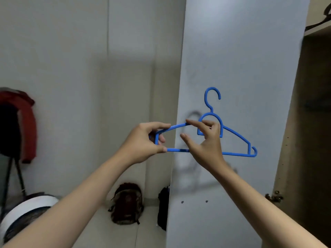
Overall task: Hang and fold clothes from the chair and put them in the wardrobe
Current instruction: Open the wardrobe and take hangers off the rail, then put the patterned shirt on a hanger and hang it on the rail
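Two bare forearms reach up from the bottom corners toward the middle of the view. Between them is a blue plastic hanger, held upright and level in the air, its hook pointing up. It is thin, with sloped shoulders, a straight bottom bar, a small inner loop under the hook and a little notch at its right tip. The left hand grips the hanger's left end, fingers curled over the top arm and thumb on the bottom bar. The right hand holds the middle, fingers pinching the top arm near the inner loop. The hanger sits just in front of the pale open wardrobe door. A red garment hangs at far left; a backpack rests on the floor.
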Tool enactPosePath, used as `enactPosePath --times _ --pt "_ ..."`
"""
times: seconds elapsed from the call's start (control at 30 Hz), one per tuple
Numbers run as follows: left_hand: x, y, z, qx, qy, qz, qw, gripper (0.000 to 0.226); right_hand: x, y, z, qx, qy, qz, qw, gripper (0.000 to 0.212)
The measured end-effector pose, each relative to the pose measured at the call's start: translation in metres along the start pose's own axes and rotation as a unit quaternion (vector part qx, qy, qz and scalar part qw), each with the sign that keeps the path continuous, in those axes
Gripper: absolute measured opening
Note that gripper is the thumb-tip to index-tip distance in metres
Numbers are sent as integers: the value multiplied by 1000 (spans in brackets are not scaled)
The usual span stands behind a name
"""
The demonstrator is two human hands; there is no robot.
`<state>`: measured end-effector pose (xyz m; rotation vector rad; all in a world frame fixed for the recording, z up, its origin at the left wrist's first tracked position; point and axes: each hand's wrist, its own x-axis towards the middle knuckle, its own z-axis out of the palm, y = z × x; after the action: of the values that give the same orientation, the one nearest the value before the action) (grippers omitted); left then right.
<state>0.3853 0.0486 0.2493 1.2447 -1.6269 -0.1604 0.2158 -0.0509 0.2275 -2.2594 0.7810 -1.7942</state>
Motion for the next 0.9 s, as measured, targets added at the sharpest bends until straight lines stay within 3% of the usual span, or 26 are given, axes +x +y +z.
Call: enactPosePath --times 0.37,0.53,0.67,0.77,0.9 --pt "-162 -2 -114 73 160 -157 972 57 -61 -70 86 119 -126 -133 976 59" --pt "-263 3 -159 99 222 -244 939 53 -93 -100 132 145 -222 -184 946 95" --pt "-329 14 -200 121 311 -262 906 47 -116 -139 182 151 -318 -241 905 120" --pt "-374 21 -238 130 357 -276 883 45 -133 -180 219 201 -361 -258 873 120" --pt "-422 28 -290 146 387 -294 862 42 -152 -245 270 243 -321 -338 851 100"
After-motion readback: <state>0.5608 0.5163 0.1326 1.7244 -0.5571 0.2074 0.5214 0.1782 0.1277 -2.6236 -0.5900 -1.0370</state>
